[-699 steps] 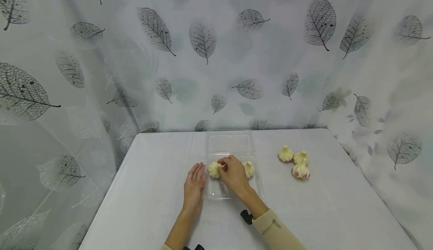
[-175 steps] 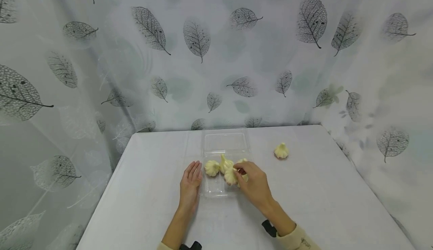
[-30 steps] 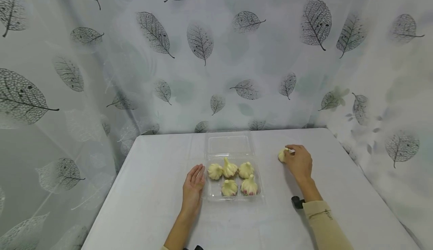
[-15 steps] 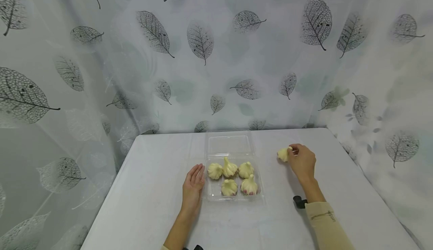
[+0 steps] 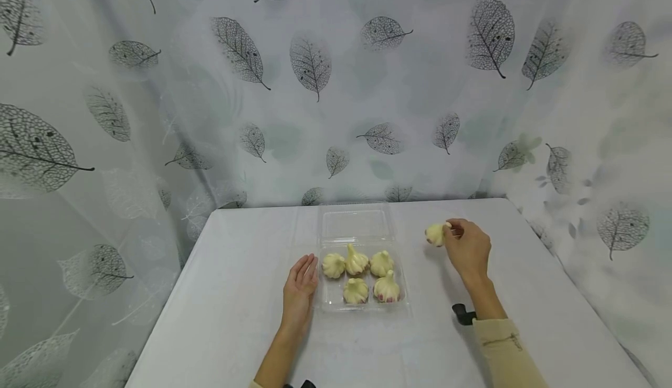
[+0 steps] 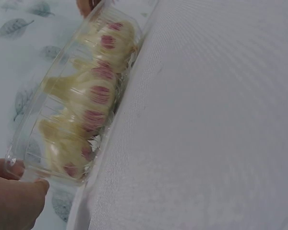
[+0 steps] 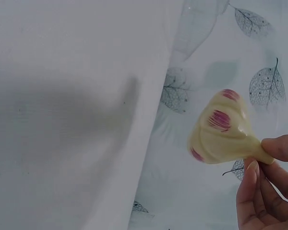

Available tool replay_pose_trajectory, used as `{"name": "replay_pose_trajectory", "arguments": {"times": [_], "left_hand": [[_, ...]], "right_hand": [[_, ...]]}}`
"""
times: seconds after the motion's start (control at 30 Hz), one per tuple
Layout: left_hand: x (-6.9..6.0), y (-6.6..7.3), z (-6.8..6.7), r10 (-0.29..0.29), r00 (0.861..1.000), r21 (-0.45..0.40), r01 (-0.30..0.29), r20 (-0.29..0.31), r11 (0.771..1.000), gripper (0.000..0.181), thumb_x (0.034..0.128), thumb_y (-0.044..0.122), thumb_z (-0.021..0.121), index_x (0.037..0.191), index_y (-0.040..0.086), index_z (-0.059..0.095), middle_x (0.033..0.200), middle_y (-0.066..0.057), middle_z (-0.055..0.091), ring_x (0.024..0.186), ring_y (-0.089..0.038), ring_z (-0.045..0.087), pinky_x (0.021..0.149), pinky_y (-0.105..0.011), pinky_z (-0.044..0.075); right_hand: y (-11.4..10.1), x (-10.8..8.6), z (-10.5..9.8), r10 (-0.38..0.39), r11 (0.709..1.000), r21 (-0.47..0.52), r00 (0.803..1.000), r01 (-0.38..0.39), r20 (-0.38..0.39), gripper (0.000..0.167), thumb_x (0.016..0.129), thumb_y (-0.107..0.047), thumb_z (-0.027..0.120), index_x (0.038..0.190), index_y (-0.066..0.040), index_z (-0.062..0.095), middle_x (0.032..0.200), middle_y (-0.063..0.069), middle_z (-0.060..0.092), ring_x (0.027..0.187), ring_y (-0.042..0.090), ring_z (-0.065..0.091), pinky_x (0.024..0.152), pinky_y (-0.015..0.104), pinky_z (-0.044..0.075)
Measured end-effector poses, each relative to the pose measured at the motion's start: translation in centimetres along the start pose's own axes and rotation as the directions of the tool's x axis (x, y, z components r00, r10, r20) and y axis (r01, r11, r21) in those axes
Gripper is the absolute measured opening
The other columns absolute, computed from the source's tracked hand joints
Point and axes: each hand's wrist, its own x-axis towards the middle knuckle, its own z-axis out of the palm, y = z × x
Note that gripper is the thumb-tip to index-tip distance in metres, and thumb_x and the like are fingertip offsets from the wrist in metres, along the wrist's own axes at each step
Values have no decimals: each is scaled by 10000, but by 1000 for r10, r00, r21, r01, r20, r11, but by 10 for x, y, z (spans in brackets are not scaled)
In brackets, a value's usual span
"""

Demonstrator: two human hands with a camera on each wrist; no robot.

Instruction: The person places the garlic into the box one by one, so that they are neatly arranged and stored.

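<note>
My right hand pinches a pale yellow garlic bulb by its stem, at the right of the head view. The right wrist view shows purple streaks on this garlic bulb, held between thumb and fingertips above the table. Several similar bulbs, such as one front-right garlic bulb, sit inside a clear plastic clamshell box. My left hand lies along the box's left side with fingers straight. In the left wrist view its fingers touch the box's end wall.
The box's clear lid lies folded back toward the far table edge. A white cloth covers the table. Behind and beside it hangs a leaf-patterned curtain.
Over the last second my right hand has lifted the garlic bulb off the table and tipped it sideways. Since the oldest frame, more bulbs have come into the box. My left hand stays put.
</note>
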Motion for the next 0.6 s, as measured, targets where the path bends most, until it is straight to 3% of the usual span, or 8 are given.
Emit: {"name": "replay_pose_trajectory", "arguments": {"times": [0.13,0.4,0.6], "left_hand": [[0,-1,0,1,1000,-2,-1,1,1000,623,996,-186,411,1583,-37,268,1664,-220,291,1563,-312,276,1214,-262,364],[0,-1,-1,3,1000,-4,-3,10,1000,626,995,-187,400,1586,-40,256,1668,-223,280,1566,-317,267,1222,-270,350],[1,-2,-2,7,1000,-4,-7,19,1000,622,1002,-180,404,1588,-39,251,1668,-222,278,1567,-315,264,1224,-268,347]], "right_hand": [[-7,-1,-2,-15,1000,11,1000,16,-15,160,935,-54,737,1070,22,778,893,181,748,779,330,718,654,359,543],[-22,-6,-6,-41,998,48,999,43,-31,159,921,-49,754,1066,8,782,906,154,751,778,300,718,643,78,424],[-32,-10,-6,-98,992,77,994,101,-44,163,900,-25,772,1057,20,777,932,157,760,760,295,719,663,27,407]]}}
